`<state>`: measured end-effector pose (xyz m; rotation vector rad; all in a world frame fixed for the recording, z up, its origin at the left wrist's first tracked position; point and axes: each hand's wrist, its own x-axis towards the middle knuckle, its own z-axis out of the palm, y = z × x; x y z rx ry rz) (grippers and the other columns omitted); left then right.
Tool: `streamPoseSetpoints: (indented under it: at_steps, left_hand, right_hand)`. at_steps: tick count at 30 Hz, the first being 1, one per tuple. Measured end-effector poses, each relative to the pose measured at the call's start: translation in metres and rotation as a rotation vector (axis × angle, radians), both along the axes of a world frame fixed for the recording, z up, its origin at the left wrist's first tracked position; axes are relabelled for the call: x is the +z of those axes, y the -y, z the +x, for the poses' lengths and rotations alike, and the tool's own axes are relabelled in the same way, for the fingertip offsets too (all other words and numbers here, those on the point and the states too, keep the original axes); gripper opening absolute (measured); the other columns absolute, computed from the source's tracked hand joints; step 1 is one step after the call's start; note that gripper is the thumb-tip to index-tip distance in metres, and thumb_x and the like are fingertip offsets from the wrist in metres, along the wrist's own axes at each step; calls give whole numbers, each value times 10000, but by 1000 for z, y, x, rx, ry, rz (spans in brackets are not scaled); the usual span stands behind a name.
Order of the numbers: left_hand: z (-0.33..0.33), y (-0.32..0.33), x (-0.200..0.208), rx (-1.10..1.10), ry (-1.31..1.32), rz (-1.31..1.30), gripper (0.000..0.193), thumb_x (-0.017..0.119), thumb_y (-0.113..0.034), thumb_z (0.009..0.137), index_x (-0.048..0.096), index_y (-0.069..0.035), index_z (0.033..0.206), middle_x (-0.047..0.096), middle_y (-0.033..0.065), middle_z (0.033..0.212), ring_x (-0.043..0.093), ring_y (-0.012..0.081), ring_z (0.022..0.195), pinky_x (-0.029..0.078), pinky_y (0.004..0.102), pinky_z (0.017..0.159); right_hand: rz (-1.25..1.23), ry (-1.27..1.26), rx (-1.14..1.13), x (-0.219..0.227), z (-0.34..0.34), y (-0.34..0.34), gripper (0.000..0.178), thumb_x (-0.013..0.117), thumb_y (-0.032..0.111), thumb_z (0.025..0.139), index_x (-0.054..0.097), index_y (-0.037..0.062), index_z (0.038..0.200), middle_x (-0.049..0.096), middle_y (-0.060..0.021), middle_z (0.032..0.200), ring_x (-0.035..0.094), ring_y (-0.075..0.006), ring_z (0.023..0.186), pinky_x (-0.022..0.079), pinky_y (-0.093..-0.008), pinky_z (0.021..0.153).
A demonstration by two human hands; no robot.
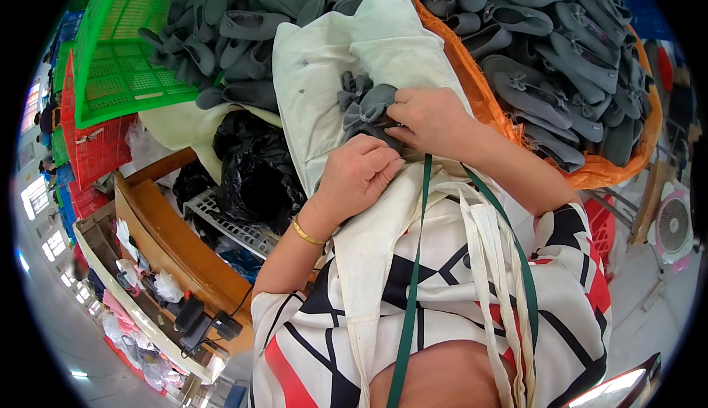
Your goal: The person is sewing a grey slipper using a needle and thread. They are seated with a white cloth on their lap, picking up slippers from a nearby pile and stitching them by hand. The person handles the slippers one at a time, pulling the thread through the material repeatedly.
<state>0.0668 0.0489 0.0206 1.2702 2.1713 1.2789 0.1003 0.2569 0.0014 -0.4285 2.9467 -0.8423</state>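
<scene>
A small dark grey fabric shoe [366, 112] with a gathered bow lies over the white cloth [317, 76] on my lap. My right hand [431, 119] pinches its right side between thumb and fingers. Curled round the near edge is my left hand [359, 173], its fingertips pressed close to the shoe. A grey bow-like piece [354, 87] shows just beyond it; whether it belongs to the same shoe or a second one, I cannot tell. Whatever lies between my fingertips is hidden.
A green crate [110, 76] with many grey shoes [251, 24] stands at far left. An orange sack [464, 61] full of bowed grey shoes [531, 87] is at right. Black plastic bags [254, 172] and a wooden drawer [177, 238] sit left; a fan [672, 225] stands right.
</scene>
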Motion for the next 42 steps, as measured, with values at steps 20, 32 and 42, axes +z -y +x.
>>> streamPoseSetpoints:
  at_steps: [20, 32, 42]
  left_hand:
    - [1, 0, -3, 35, 19, 53, 71, 721, -91, 830, 677, -37, 837, 635, 91, 786, 615, 279, 735, 509, 363, 639]
    - [0, -1, -5, 29, 27, 61, 70, 719, -83, 829, 677, -27, 837, 631, 98, 781, 611, 282, 724, 505, 366, 634]
    - [0, 0, -7, 30, 31, 65, 69, 719, -82, 828, 680, -27, 836, 631, 101, 785, 611, 285, 732, 507, 367, 647]
  right_hand:
    - [74, -4, 48, 8, -1, -1, 197, 710, 282, 816, 679, 89, 793, 616, -60, 826, 644, -255, 810, 520, -392, 643]
    - [62, -69, 72, 7, 0, -2, 166, 719, 241, 810, 646, 93, 796, 579, -37, 806, 619, -221, 795, 497, -355, 623]
    - [63, -36, 88, 0, -6, 4, 170, 710, 235, 816, 641, 84, 783, 585, -50, 811, 615, -238, 807, 499, -370, 629]
